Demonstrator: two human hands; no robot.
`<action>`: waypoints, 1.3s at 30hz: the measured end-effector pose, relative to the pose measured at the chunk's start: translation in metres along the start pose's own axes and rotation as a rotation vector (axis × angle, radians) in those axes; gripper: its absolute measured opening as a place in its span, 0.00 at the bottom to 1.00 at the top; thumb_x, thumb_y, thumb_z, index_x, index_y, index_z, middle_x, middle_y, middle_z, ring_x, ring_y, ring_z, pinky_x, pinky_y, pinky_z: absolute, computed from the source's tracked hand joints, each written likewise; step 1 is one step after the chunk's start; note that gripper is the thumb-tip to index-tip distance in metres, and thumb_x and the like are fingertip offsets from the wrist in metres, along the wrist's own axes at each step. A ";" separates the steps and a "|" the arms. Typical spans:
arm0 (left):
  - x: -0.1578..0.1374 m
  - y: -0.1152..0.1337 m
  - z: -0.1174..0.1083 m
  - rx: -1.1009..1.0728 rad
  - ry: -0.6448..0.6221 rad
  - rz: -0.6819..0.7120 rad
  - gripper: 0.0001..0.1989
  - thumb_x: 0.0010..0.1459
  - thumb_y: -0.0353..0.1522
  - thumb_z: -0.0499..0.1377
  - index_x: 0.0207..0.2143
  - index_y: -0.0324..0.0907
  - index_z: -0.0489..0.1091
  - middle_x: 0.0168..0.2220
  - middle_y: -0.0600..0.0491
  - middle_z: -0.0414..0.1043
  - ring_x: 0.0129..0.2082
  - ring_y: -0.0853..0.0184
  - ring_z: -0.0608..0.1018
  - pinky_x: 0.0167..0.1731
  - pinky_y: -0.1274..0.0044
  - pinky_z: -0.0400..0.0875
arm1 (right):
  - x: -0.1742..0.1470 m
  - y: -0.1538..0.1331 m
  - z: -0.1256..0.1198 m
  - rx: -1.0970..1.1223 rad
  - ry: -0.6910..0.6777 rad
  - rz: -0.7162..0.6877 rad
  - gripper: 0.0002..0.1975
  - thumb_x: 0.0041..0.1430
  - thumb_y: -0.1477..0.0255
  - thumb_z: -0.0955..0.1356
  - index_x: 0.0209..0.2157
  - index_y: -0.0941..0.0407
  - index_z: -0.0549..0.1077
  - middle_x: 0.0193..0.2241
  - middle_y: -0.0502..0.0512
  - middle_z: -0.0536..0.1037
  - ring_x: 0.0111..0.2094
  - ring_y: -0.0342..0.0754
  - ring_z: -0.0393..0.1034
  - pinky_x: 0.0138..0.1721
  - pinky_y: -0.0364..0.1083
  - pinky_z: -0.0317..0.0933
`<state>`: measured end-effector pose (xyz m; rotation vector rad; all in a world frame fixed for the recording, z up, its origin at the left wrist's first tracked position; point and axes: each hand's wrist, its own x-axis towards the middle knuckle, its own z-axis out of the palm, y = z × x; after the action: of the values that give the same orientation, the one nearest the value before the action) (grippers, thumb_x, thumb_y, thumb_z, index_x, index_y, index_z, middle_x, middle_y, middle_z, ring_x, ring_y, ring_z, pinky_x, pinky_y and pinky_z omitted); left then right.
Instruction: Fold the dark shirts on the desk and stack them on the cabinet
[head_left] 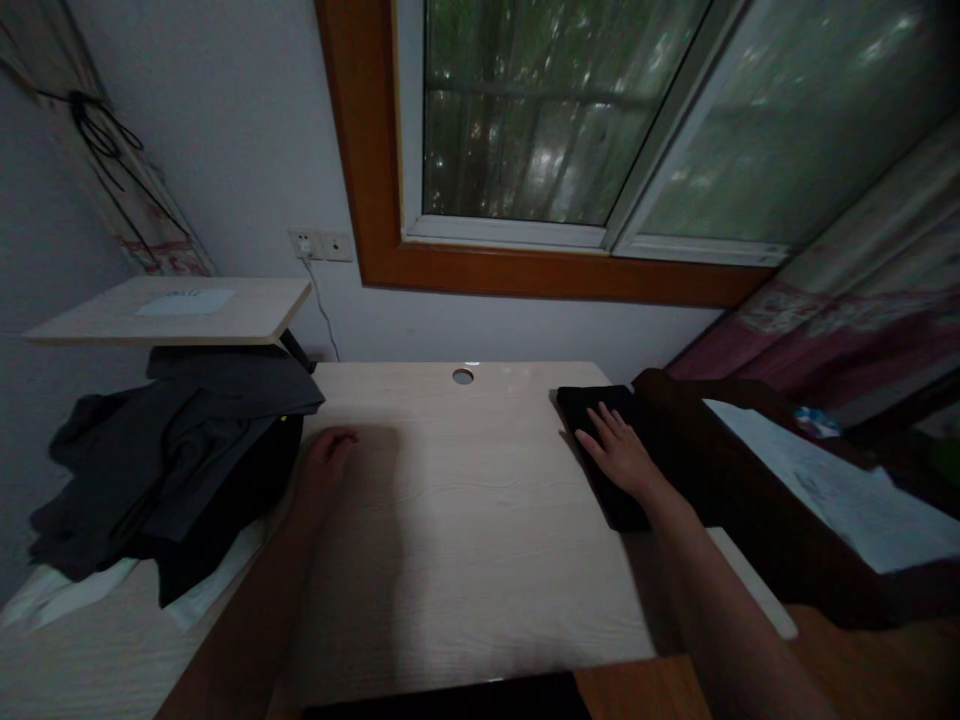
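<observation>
My right hand [624,455] lies flat, fingers spread, on a black folded item [609,500], probably cloth, at the right edge of the pale wooden desk [480,540]. Its right part merges into the dark area beside the desk. On the left, my left hand [330,455] rests on the desktop with its fingers curled in and nothing visible in them. Close beside that hand is a loose heap of dark grey and black clothes [172,440], with white cloth [217,580] showing beneath.
A raised shelf [262,300] with a paper [186,302] on it stands behind the clothes. The desk has a round cable hole [463,377] at the back. Wall sockets [319,245] and a window [525,120] are beyond. Dark furniture bearing a pale sheet [832,490] adjoins on the right.
</observation>
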<state>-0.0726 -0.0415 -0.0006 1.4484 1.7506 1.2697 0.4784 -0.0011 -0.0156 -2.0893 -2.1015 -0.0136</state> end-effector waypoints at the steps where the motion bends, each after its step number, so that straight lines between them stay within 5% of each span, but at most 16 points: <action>1: 0.000 0.002 0.000 0.004 -0.003 -0.001 0.15 0.56 0.42 0.55 0.39 0.43 0.75 0.43 0.48 0.79 0.46 0.58 0.78 0.52 0.66 0.71 | -0.002 0.000 0.000 -0.005 0.000 0.002 0.43 0.67 0.44 0.54 0.71 0.58 0.55 0.74 0.62 0.45 0.73 0.64 0.40 0.70 0.64 0.45; 14: -0.004 0.012 -0.002 0.036 -0.021 -0.016 0.16 0.55 0.43 0.55 0.39 0.44 0.75 0.42 0.48 0.80 0.47 0.57 0.78 0.53 0.66 0.70 | -0.006 -0.011 -0.008 0.001 -0.035 0.032 0.45 0.65 0.41 0.54 0.72 0.57 0.51 0.74 0.62 0.42 0.73 0.64 0.39 0.70 0.65 0.43; 19: -0.004 0.010 -0.001 0.028 -0.018 0.007 0.15 0.56 0.42 0.55 0.38 0.44 0.75 0.42 0.48 0.79 0.46 0.57 0.78 0.53 0.66 0.70 | 0.018 -0.019 -0.016 0.007 0.014 -0.013 0.44 0.67 0.44 0.53 0.72 0.59 0.51 0.74 0.63 0.43 0.74 0.63 0.38 0.70 0.64 0.43; 28: -0.002 0.006 -0.001 0.046 -0.016 0.012 0.14 0.56 0.42 0.55 0.37 0.44 0.75 0.42 0.49 0.79 0.46 0.58 0.78 0.53 0.66 0.70 | 0.058 -0.032 -0.014 -0.022 -0.095 -0.020 0.45 0.66 0.43 0.53 0.72 0.60 0.52 0.73 0.65 0.47 0.73 0.65 0.40 0.69 0.68 0.40; 39: -0.003 0.010 -0.001 0.053 -0.034 0.021 0.15 0.56 0.42 0.55 0.38 0.44 0.75 0.41 0.49 0.79 0.45 0.58 0.78 0.52 0.67 0.71 | 0.041 -0.040 -0.007 -0.027 -0.032 -0.046 0.42 0.68 0.47 0.55 0.72 0.63 0.50 0.73 0.69 0.46 0.73 0.64 0.39 0.69 0.67 0.43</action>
<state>-0.0683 -0.0453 0.0080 1.5131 1.7629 1.2113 0.4397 0.0384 0.0013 -2.0688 -2.1800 -0.0142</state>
